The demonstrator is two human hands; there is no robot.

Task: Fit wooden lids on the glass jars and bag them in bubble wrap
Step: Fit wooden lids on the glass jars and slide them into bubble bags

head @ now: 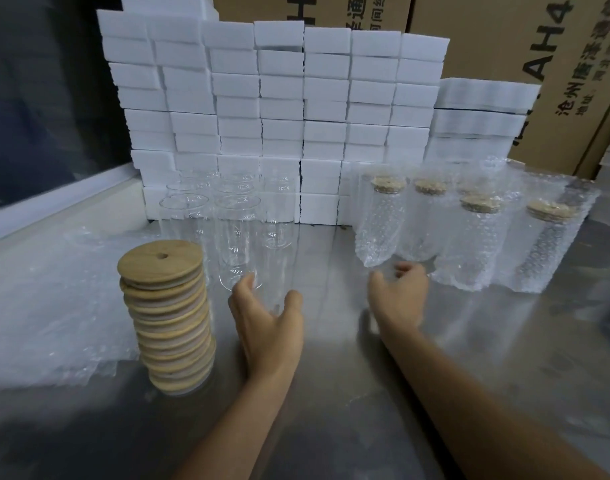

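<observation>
A tall stack of round wooden lids [170, 313] stands on the steel table at the left. Behind it, several bare glass jars [237, 237] stand upright without lids. My left hand [267, 325] is spread open just in front of the nearest jar, thumb and fingers close to its base; contact is unclear. At the right, several lidded jars in bubble wrap bags [470, 237] stand in a group. My right hand [399, 297] hovers with loosely curled fingers just in front of the leftmost bagged jar [379, 223] and holds nothing.
Flat bubble wrap bags [47, 306] lie spread over the table's left side. A wall of white foam blocks [279, 109] rises behind the jars, with cardboard boxes [556, 64] beyond. The steel table [331, 393] reaches to the near edge.
</observation>
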